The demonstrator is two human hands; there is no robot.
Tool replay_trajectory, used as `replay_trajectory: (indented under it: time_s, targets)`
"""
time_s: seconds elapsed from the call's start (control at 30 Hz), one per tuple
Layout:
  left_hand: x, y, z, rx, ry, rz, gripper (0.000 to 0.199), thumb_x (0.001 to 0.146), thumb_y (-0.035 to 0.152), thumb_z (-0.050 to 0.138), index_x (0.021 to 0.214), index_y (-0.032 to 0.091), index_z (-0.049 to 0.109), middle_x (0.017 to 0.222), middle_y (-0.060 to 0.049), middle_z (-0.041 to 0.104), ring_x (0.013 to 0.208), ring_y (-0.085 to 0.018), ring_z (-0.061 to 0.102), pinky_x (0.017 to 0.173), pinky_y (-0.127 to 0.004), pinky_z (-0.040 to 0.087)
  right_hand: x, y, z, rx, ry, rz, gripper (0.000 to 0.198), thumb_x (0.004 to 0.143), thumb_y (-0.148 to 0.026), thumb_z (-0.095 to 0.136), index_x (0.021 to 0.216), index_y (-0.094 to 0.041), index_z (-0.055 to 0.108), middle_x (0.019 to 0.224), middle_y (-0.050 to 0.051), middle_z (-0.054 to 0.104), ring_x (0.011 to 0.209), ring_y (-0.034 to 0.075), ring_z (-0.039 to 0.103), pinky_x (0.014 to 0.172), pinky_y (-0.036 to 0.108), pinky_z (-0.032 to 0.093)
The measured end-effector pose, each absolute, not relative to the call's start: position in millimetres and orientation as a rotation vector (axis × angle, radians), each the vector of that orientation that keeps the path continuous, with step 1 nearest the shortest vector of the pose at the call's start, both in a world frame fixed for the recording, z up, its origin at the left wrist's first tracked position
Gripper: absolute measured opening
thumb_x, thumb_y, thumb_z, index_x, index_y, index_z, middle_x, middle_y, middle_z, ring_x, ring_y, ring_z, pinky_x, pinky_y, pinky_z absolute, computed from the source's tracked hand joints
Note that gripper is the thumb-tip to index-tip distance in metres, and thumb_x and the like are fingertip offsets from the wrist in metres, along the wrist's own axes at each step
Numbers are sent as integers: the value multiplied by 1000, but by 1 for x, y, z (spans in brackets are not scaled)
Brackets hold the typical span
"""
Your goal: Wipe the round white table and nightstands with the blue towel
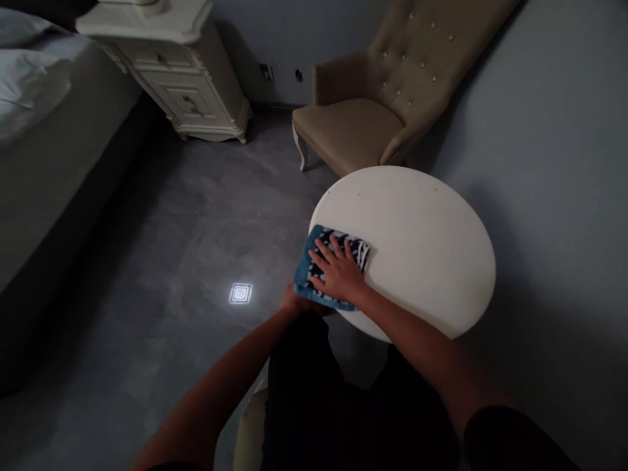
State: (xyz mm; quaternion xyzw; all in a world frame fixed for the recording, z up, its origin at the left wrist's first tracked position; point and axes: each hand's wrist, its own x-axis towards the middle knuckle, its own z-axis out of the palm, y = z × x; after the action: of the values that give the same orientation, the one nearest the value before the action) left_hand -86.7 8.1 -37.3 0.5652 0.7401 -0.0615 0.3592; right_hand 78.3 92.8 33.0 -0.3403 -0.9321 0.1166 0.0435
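Note:
A folded cloth (303, 269), blue at its border with a black-and-white pattern, lies on the left edge of the round white table (426, 242). My right hand (341, 269) rests flat on top of the cloth with its fingers spread. Close by the cloth's lower left corner, at the table's edge, is my left hand (293, 299). Its fingers are hidden beneath the cloth and the edge, so their hold does not show. Small dark specks (436, 190) dot the far part of the tabletop.
Beyond the table stands a tan buttoned armchair (350, 131). A white nightstand (181, 85) and a bed (69, 131) are at the left. Grey wall (564, 163) runs along the right. A bright square pattern (241, 294) shows on the grey floor.

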Motion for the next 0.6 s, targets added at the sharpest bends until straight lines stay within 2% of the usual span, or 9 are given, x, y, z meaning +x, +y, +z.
replay_trajectory:
  time_s: [0.13,0.3,0.43,0.6]
  targets:
    - [-91,17,-42,1412,1954,-208,58,116,51,38,130,20,86,135,-19,84,125,-37,80,106,-44,61,24,185,34,-1152,-2762,343,78,109,-58,59,178,-24,49,192,8,29,178,48,15,144,76,5]
    - [-104,24,-51,1393,1960,-222,64,115,56,34,120,20,87,131,-20,85,120,-38,81,100,-46,62,7,298,31,-1346,-2648,296,78,112,-61,50,178,-19,49,192,11,30,177,50,16,142,79,5]
    - [-107,29,-55,1367,1947,-221,64,114,60,36,122,21,87,130,-20,85,120,-39,81,98,-45,61,49,381,32,-1521,-2576,255,83,112,-62,42,181,-14,42,192,15,28,176,51,16,140,81,6]
    - [-102,36,-54,1354,1947,-260,60,113,59,41,128,23,87,132,-18,85,121,-38,81,97,-42,61,158,450,29,-1765,-2460,152,87,113,-65,34,182,-12,36,192,20,25,175,51,19,138,84,10]
